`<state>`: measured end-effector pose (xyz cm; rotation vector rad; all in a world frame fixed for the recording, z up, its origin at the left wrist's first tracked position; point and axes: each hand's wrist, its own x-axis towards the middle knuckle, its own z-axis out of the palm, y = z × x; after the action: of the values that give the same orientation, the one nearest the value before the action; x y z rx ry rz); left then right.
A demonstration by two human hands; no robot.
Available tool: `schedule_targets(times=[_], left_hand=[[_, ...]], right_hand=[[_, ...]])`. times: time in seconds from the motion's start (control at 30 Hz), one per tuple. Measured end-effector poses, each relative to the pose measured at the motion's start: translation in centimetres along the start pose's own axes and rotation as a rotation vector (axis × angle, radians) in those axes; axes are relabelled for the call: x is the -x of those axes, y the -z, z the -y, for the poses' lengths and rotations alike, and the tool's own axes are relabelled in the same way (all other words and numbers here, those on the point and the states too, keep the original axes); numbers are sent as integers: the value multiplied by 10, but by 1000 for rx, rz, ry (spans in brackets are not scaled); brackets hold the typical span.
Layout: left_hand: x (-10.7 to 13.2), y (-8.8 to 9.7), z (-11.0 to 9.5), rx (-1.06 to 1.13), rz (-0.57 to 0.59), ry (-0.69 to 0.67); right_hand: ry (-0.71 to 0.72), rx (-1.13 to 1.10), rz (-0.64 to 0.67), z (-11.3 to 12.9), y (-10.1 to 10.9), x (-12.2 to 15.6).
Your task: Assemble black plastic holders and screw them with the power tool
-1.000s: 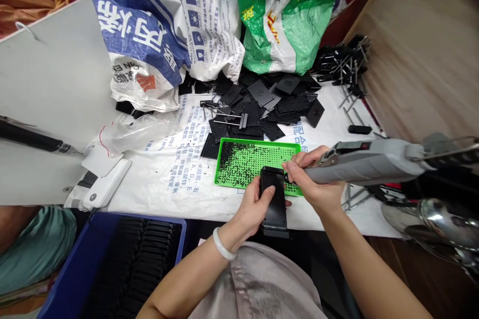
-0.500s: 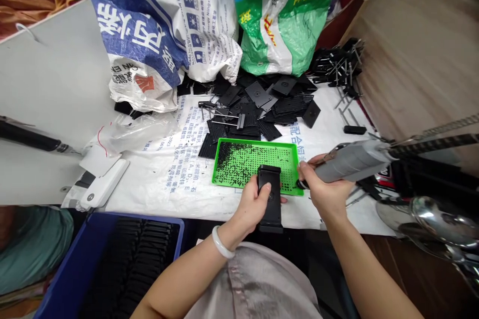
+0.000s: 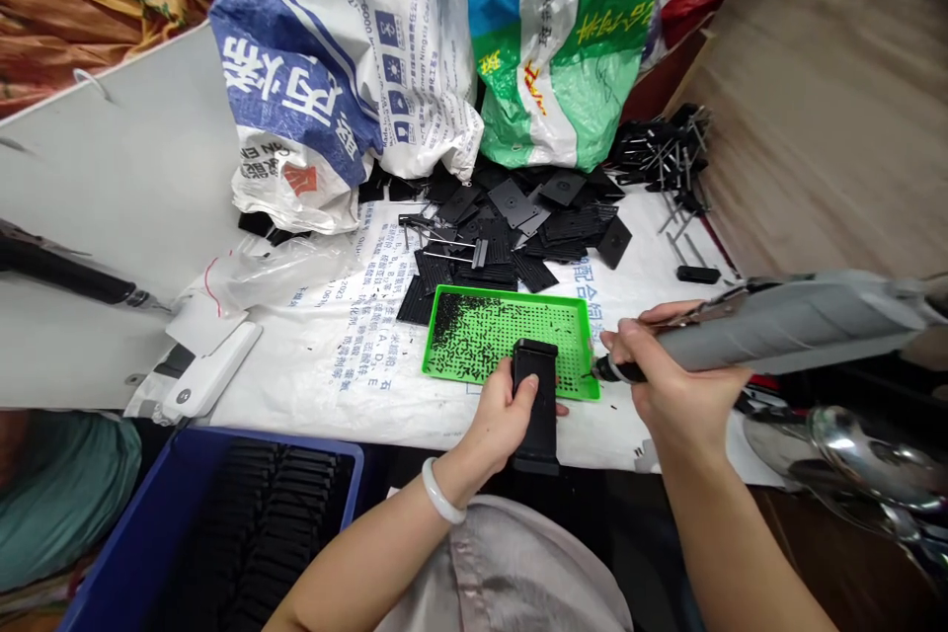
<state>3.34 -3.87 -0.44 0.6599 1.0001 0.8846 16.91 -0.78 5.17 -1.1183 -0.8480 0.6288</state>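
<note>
My left hand point(image 3: 506, 412) is closed around a black plastic bracket that looks like a phone holder point(image 3: 538, 425), at the near edge of the green tray. In my right hand point(image 3: 677, 395) is a grey electric screwdriver point(image 3: 730, 328), lying nearly level with its tip pointing left. That tip is by the right rim of the green perforated tray point(image 3: 591, 346). Small black screws point(image 3: 463, 316) lie in the tray, thickest at its far left corner and thinner to the right.
Black flat plates point(image 3: 511, 202) are heaped behind the tray, and black parts with metal rods point(image 3: 667, 148) at the far right. Two woven sacks point(image 3: 318, 69) stand behind. A blue bin point(image 3: 125, 553) of black parts sits lower left. Another screwdriver point(image 3: 74, 267) projects from the left.
My right hand has turned the screwdriver, so its body now stretches further right and its black tip shows at the tray's rim. My left hand keeps hold of the bracket. The view has shifted slightly.
</note>
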Motion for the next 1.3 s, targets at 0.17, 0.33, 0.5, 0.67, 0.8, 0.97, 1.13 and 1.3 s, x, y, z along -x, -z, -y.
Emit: schedule_targets(times=[0.17,0.33,0.5,0.67,0.8,0.97,1.13,1.3], left_hand=[[-3,2,4,-6,30,-48],[-5,2,6,-19,15,-83],[-8,2,10,10,2,-87],[-8,3,12,29,22,-66],[-7,4,9,-8,7,-74],[-8,4,11,-2,6,-75],[-7,4,11,8,-1,-77],[-5,3,8,20,-15,-82]], right_hand=[[15,-180,128,19,-26,13],[3,-208,168,8,-45,19],[0,-212,164,-1,-51,19],[-5,-193,155,-2,-50,20],[-21,-205,150,-3,-49,21],[7,-207,168,-5,-50,21],[-13,-189,168,-7,-49,21],[0,-195,149,-10,-48,23]])
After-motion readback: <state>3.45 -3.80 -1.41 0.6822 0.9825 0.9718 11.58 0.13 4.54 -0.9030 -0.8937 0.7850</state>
